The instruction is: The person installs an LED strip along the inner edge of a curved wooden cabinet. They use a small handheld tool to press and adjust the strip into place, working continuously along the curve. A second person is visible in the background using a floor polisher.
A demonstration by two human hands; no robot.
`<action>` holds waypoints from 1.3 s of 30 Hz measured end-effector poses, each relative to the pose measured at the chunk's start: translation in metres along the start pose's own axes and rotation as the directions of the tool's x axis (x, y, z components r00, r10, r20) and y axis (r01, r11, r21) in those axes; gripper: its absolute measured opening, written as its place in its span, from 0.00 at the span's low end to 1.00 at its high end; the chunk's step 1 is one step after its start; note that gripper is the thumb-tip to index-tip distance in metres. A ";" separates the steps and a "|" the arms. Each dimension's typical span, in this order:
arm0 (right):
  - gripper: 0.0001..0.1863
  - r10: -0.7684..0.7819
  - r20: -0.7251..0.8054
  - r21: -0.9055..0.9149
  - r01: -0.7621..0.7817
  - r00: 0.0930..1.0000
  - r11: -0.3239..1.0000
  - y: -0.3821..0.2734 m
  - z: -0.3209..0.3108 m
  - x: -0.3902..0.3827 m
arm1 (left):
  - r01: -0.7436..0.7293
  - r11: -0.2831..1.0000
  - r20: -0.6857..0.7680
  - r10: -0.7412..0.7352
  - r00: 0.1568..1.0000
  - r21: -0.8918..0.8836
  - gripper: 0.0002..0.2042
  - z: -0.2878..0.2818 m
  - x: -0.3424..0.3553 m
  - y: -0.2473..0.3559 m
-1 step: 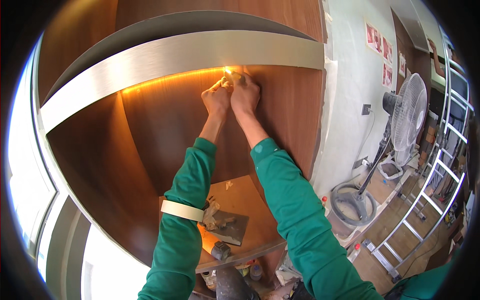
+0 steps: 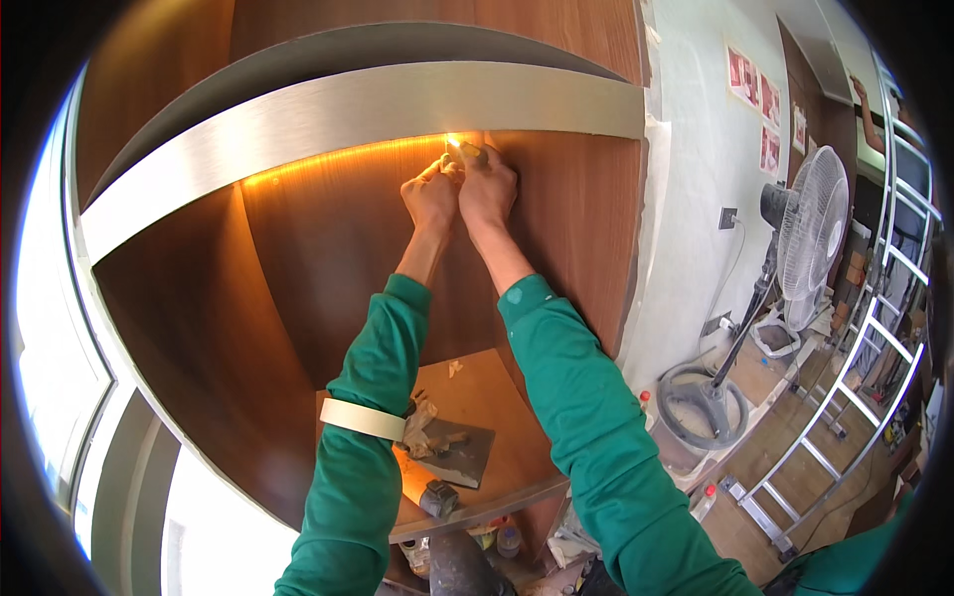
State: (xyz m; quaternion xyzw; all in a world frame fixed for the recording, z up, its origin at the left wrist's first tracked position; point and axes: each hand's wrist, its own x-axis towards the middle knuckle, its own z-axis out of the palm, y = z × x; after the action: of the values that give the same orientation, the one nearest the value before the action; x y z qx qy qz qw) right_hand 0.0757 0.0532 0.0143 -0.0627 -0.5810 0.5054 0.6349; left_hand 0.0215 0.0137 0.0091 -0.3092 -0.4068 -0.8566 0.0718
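Note:
Both hands are raised and close together under a curved shelf edge faced with brushed metal (image 2: pixel 368 99). A glowing amber light strip (image 2: pixel 338 159) runs along its underside, with a bright white spot just above my fingers. My left hand (image 2: pixel 431 199) is closed in a pinch beneath the strip; what it holds is too small to make out. My right hand (image 2: pixel 487 189) is closed round a small dark, round-ended thing (image 2: pixel 476 156), its tip beside the bright spot. A roll of masking tape (image 2: pixel 363 419) sits round my left forearm.
On the lower wooden shelf (image 2: pixel 527 427) lie a dark flat piece (image 2: pixel 465 459), crumpled scraps and an orange-and-black cylindrical thing (image 2: pixel 427 490). To the right stand a pedestal fan (image 2: pixel 813 223) and an aluminium ladder (image 2: pixel 820 457), with another person's arm (image 2: pixel 865 114) behind. A window is at left.

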 end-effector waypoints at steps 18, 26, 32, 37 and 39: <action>0.15 -0.164 0.030 -0.216 0.166 0.986 0.962 0.003 -0.008 -0.001 | -0.222 0.921 -0.072 0.257 0.964 0.322 0.05 0.009 -0.005 -0.003; 0.17 -0.204 0.114 -0.272 0.228 0.972 0.935 -0.008 -0.010 -0.002 | -0.266 0.922 -0.081 0.299 0.951 0.282 0.06 0.008 0.002 -0.013; 0.21 -0.225 0.169 -0.328 0.270 0.960 0.905 -0.007 -0.013 0.004 | -0.316 0.884 -0.071 0.360 0.930 0.343 0.07 0.008 -0.001 -0.014; 0.21 -0.240 0.176 -0.305 0.285 0.955 0.909 -0.002 -0.012 0.006 | -0.336 0.858 -0.073 0.392 0.917 0.388 0.08 0.005 0.001 -0.018; 0.21 -0.223 0.166 -0.297 0.264 0.961 0.918 0.001 -0.011 0.003 | -0.334 0.862 -0.077 0.390 0.918 0.382 0.07 0.003 0.001 -0.019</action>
State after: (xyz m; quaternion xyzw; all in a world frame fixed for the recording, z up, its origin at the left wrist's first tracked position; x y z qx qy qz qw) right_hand 0.0840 0.0612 0.0120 -0.0579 -0.6972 0.3256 0.6360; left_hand 0.0147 0.0291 -0.0011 -0.2958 -0.4850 -0.7591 0.3178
